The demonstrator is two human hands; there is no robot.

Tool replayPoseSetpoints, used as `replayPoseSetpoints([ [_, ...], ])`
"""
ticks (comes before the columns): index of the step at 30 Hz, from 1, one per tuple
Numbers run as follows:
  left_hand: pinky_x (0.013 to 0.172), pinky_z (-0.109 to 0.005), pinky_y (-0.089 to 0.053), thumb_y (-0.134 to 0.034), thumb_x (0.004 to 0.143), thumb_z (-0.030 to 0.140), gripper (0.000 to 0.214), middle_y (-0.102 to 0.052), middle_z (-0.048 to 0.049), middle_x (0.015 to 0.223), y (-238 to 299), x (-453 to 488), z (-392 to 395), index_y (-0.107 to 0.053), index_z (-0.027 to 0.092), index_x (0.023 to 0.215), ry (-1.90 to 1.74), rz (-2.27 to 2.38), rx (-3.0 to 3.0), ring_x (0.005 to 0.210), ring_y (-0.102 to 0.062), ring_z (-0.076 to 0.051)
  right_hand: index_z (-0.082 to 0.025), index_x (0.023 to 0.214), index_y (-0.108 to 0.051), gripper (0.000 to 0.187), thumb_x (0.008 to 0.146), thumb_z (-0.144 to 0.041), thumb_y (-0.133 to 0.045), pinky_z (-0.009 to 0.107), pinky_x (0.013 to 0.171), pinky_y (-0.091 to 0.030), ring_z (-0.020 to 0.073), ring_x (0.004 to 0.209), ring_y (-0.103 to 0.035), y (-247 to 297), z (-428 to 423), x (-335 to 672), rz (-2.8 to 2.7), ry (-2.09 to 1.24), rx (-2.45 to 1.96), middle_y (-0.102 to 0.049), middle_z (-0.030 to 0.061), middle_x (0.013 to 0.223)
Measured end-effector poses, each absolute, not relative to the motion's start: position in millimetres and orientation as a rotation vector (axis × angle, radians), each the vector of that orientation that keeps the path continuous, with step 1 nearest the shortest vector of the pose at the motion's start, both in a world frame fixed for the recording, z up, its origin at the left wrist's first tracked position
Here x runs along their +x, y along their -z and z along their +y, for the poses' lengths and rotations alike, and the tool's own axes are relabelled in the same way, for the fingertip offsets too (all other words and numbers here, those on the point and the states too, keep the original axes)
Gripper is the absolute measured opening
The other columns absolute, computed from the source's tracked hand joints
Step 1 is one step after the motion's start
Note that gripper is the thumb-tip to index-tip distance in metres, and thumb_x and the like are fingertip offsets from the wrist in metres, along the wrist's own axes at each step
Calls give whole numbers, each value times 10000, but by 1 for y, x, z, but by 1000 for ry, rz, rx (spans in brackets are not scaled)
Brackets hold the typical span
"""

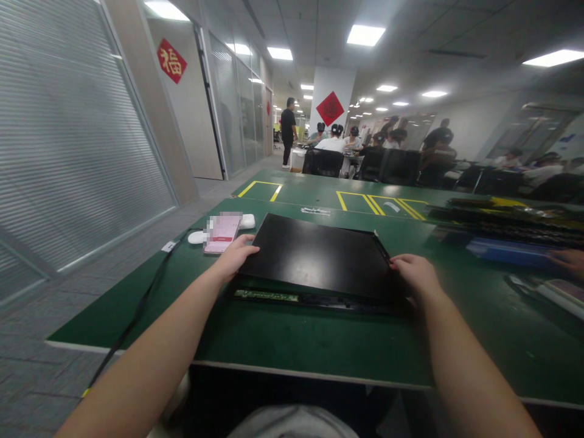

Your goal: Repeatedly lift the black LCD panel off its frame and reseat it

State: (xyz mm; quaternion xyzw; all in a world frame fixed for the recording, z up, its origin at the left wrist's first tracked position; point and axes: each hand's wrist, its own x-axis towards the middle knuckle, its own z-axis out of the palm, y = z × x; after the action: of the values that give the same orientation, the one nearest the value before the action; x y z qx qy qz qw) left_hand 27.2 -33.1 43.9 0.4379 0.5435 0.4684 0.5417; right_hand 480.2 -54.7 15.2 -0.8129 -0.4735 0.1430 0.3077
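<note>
A dark, glossy screen panel [314,252] lies before me, its near edge raised a little over a black frame [351,301]. Along the frame's near side shows a narrow green circuit board [266,295]. My left hand [236,255] grips the panel's left edge, thumb on top and fingers partly hidden beneath. At the right edge, my right hand [414,272] pinches the panel near its corner; what its fingertips touch underneath is hidden.
Left of the panel lie a phone [222,234] and white rounded objects [247,221]. A black strap [150,292] crosses the green table [310,347]. At right are dark stacked parts [506,220], a blue item [506,250] and another person's hand [568,260]. Several people sit beyond.
</note>
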Motion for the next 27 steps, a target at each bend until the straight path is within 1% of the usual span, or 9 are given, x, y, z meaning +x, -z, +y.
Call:
replayPoseSetpoints([
  [5,530,-282,-538,-677,715,105,428,-724,-31,768,-42,26,-32,-594,200,1123,-1114,1261,1037,557,-674,-191,-222,846,-782,235,703,-295,-611,313,673,-459,248,841,-681,-13,-54,481,-1257,-358,-2137,-763,57,817],
  [14,549,-263,-546,-619,756,77,408,-734,-30,762,-41,27,-31,-593,177,1151,-1132,1243,1038,592,-691,-180,-221,864,-783,251,700,-282,-603,310,674,-459,241,829,-676,-14,-56,479,-1263,-355,-2141,-761,56,825],
  [20,536,-264,-543,-623,746,75,397,-738,-34,769,-43,27,-32,-599,176,1130,-1132,1255,1034,576,-689,-181,-218,879,-784,267,695,-278,-600,299,641,-460,235,792,-678,-12,-55,481,-1258,-377,-2121,-763,58,830],
  [27,533,-266,-531,-650,716,89,379,-723,-22,768,-44,27,-33,-609,192,1078,-1141,1262,1020,583,-680,-182,-230,874,-780,257,705,-279,-593,313,695,-464,241,854,-680,-16,-56,479,-1267,-378,-2137,-768,47,849],
])
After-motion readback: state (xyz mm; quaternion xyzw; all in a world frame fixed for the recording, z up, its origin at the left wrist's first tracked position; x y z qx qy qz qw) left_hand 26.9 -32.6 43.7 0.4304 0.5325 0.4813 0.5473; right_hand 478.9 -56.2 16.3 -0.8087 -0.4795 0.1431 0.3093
